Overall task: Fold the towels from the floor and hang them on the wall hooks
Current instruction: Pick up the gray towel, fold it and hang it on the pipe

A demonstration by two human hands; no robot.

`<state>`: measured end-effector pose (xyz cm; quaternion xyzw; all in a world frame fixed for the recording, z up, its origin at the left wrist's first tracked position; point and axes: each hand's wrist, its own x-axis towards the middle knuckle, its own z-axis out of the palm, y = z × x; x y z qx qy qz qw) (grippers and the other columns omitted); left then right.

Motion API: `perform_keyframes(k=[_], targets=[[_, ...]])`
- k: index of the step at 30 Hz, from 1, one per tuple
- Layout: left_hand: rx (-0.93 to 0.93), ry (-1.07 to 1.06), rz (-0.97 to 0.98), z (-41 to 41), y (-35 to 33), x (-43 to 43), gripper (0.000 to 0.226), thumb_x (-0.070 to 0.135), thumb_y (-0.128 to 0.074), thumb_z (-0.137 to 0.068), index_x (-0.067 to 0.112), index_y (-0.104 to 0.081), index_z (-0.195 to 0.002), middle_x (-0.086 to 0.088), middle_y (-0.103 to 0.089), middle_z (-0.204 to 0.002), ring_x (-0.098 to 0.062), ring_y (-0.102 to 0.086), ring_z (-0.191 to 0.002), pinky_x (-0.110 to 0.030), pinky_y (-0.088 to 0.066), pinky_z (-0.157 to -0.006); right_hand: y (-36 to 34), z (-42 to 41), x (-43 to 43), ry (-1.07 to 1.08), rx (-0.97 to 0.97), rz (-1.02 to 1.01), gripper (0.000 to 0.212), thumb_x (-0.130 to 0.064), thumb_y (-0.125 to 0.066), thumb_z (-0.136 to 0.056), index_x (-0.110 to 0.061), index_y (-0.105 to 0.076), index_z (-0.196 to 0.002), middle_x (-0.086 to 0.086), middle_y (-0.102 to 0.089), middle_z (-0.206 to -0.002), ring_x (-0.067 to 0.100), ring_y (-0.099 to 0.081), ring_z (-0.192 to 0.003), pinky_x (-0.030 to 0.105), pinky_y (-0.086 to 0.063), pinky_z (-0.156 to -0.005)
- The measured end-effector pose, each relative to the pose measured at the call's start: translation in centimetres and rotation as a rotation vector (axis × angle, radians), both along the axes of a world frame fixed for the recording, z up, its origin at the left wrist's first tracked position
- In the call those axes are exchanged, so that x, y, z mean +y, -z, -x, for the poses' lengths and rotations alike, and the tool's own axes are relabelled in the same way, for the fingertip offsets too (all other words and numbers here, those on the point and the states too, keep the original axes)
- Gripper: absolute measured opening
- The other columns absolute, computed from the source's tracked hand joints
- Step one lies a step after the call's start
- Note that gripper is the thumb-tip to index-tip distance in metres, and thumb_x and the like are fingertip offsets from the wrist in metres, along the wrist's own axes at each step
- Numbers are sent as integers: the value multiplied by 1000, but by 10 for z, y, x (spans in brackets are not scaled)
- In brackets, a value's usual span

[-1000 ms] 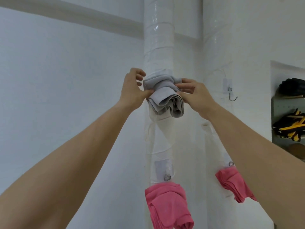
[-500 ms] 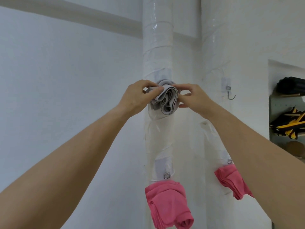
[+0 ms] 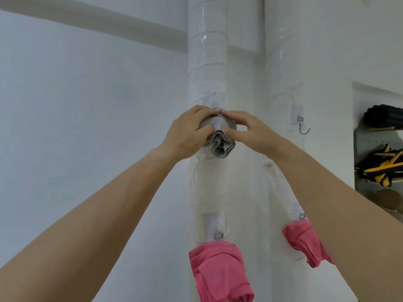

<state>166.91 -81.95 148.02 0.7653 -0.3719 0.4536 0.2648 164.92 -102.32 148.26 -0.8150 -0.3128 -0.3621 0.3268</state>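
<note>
The folded grey towel (image 3: pixel 219 139) was pinched by the left hand (image 3: pixel 187 134) and right hand (image 3: pixel 246 129) against the pipe's upper hook (image 3: pixel 214 103), where its fold should be seated fully before release.

both arms raised, left hand (image 3: pixel 185 134) and right hand (image 3: pixel 250 131) pinching closed, fingertips meeting

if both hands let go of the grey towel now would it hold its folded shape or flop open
Probably flop: the grey towel bunches into soft, wavy layers between the left hand and right hand. It looks light. The pink towel below sags loosely, suggesting it would too.
</note>
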Motion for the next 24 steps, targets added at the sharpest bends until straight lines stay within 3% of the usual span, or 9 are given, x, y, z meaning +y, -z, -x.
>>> perform_keyframes(k=[4,8,11,13,17,19,21,22,24], targets=[[-15,74,82,-5,6,-6,48,36,-51,-79,30,-66,-124,11,-61,-126,-9,-56,-115,-32,-46,-99,3,-5,-5,-62,40,-23,54,-24,-71,-90,-23,-54,-141,-2,-55,-140,7,-53,-128,34,-44,-109],[-69,57,64,-12,15,-1,48,28,-65,-79,29,-65,-127,9,-63,-126,-9,-59,-114,-31,-49,-99,7,-6,3,138,-86,-3,65,-26,-83,-78,-22,-57,-137,1,-58,-130,15,-56,-119,35,-46,-104],[-59,12,16,-5,13,3,53,32,-64,-77,29,-64,-129,9,-64,-127,-10,-59,-115,-28,-48,-98,10,0,16,243,-186,19,64,-22,-82,-77,-21,-57,-136,4,-60,-126,20,-56,-117,27,-42,-97],[6,-18,7,4,5,3,48,37,-60,-78,32,-67,-126,12,-66,-125,-9,-59,-114,-25,-46,-97,6,8,18,249,-168,38,63,-21,-80,-78,-21,-57,-137,4,-60,-131,19,-55,-120,28,-43,-100],[99,-79,17,15,-12,7,27,44,-55,-95,31,-77,-102,7,-75,-104,-13,-66,-96,-36,-52,-89,1,22,14,171,-143,43,57,-12,-74,-82,-20,-57,-136,-5,-62,-131,10,-54,-121,17,-38,-100],[78,-125,-1,18,-14,9,23,42,-64,-93,37,-75,-112,11,-75,-110,-8,-64,-98,-25,-49,-86,4,24,16,120,-171,50,49,-8,-68,-86,-18,-60,-133,-18,-60,-120,1,-51,-114,10,-35,-98],[57,-143,-23,19,-12,9,28,43,-67,-91,40,-71,-119,14,-73,-116,-7,-64,-103,-23,-47,-86,8,20,17,89,-166,26,46,-8,-63,-92,-18,-58,-136,-26,-51,-119,-5,-45,-115,4,-31,-99],[42,-146,-27,18,-9,7,31,42,-66,-92,40,-69,-123,14,-72,-119,-9,-64,-106,-24,-47,-88,11,17,17,91,-165,8,46,-10,-62,-94,-18,-56,-138,-25,-49,-123,-5,-43,-118,7,-33,-102],[-6,-152,-17,14,-1,3,36,37,-66,-93,39,-65,-129,15,-67,-129,-10,-62,-115,-26,-46,-95,19,7,16,101,-186,-35,50,-13,-64,-94,-18,-52,-142,-17,-49,-135,2,-43,-127,26,-39,-109]])
